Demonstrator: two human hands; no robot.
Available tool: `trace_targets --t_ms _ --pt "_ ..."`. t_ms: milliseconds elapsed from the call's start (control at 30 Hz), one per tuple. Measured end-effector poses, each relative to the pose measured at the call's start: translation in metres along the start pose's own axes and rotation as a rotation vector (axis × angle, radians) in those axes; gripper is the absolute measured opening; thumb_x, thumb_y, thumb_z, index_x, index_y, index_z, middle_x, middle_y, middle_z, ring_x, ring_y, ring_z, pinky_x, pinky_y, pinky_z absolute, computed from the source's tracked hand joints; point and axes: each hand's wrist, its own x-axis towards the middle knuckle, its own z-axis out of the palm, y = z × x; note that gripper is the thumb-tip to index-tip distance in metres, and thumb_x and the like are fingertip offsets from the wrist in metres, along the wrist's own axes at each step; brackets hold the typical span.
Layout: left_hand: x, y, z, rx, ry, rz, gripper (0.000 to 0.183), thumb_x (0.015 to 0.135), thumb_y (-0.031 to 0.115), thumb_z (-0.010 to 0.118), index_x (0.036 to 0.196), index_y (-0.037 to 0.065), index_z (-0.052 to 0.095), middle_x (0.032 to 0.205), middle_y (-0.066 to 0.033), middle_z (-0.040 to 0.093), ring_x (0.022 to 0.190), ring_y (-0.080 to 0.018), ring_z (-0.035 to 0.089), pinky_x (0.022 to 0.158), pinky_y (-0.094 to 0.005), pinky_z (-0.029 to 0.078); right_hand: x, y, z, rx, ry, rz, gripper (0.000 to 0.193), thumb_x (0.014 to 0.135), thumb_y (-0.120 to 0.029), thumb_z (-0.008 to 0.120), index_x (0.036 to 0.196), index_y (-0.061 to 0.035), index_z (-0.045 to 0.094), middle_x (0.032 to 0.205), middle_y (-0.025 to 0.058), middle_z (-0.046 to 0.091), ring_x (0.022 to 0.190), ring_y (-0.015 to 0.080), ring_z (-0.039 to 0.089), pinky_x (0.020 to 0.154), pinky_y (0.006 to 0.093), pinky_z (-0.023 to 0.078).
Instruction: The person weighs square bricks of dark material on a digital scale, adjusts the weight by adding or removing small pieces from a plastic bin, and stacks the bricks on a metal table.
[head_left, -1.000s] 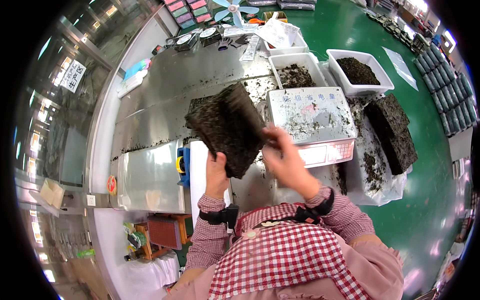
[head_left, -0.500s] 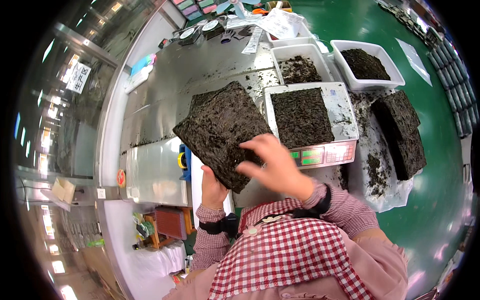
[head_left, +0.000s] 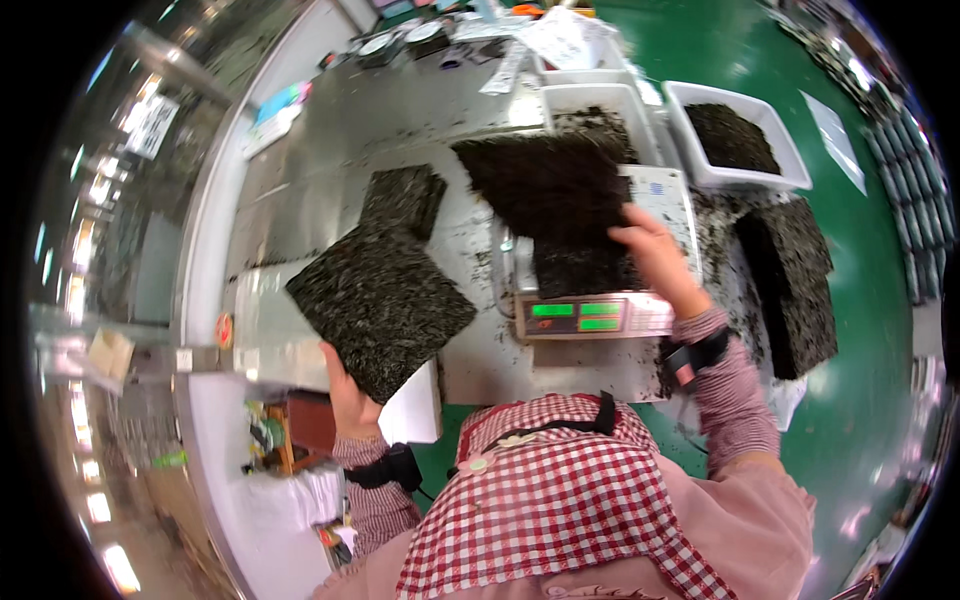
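Observation:
Dark dried seaweed sheets [head_left: 385, 305] rest on my left hand [head_left: 352, 398], whose fingers are mostly hidden beneath them; how many sheets cannot be told. My right hand [head_left: 660, 258] pinches the right edge of another seaweed sheet [head_left: 545, 185], slightly blurred, raised above the digital scale [head_left: 672, 235]. Under it, seaweed [head_left: 583, 268] lies on the scale's pan, partly covered from view. Just beyond my left hand's sheets, a small seaweed stack [head_left: 400, 195] sits on the metal table [head_left: 335, 135].
Thick seaweed blocks [head_left: 795, 285] lie right of the scale among scattered crumbs. White tubs hold seaweed pieces, one tub [head_left: 735, 135] at the far right and another tub [head_left: 595, 105] behind the scale. Papers [head_left: 565, 40] lie at the back. A glass partition runs along the left.
My right hand has lifted a sheet off the left-hand seaweed and carried it right, over the scale. My left hand has moved left and down, uncovering the small stack on the table.

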Motion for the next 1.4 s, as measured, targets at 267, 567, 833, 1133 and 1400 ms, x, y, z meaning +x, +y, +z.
trace_targets --t_ms 267,567,833,1133,1400 --pt "-0.005 -0.022 0.016 0.078 0.009 -0.017 0.068 0.1 0.059 0.039 0.145 0.008 0.042 0.138 -0.0125 0.054 0.122 -0.0297 0.056 0.103 -0.0453 0.049 0.054 -0.004 -0.033 -1.04 -0.216 -0.399 0.056 0.072 0.018 0.045 0.104 -0.0165 0.076 0.16 0.0143 0.028 0.149 0.0362 0.02 0.121 0.0415 0.021" --pt "-0.012 -0.079 0.076 0.555 -0.287 0.323 0.061 0.102 0.036 0.051 0.149 0.003 0.029 0.147 -0.0116 0.043 0.133 -0.0263 0.045 0.112 -0.0423 0.039 -0.071 -0.035 0.144 -0.39 -0.265 -0.498 0.094 0.07 -0.038 0.087 0.142 -0.0009 0.04 0.119 0.0182 0.054 0.107 0.03 0.056 0.093 0.0402 0.048" --pt "-0.001 -0.018 0.027 0.274 0.18 0.321 0.054 0.106 0.042 0.04 0.142 0.001 0.042 0.138 -0.0125 0.054 0.119 -0.0276 0.059 0.101 -0.0429 0.05 -0.001 -0.028 0.016 -0.197 0.009 0.115 0.036 0.092 -0.011 0.06 0.124 0.0053 0.059 0.12 0.0112 0.063 0.11 0.0174 0.058 0.094 0.0305 0.046" --pt "0.019 -0.026 0.044 0.445 0.051 0.426 0.043 0.105 0.025 0.047 0.143 0.004 0.041 0.136 -0.0112 0.055 0.124 -0.0266 0.055 0.108 -0.0414 0.043 0.033 0.014 -0.066 -0.986 -0.202 -0.415 0.047 0.083 0.014 0.049 0.116 -0.0122 0.072 0.156 0.0199 0.032 0.143 0.0354 0.035 0.115 0.0376 0.031" --pt "0.08 -0.08 0.12 1.636 -0.707 1.12 0.044 0.089 0.001 0.055 0.13 0.015 0.061 0.142 -0.008 0.055 0.144 -0.0316 0.034 0.121 -0.0473 0.016 -0.065 -0.007 -0.023 0.47 -0.111 0.192 0.053 0.097 -0.017 0.063 0.142 0.0016 0.044 0.133 0.0113 0.054 0.119 0.0168 0.053 0.101 0.0301 0.042"
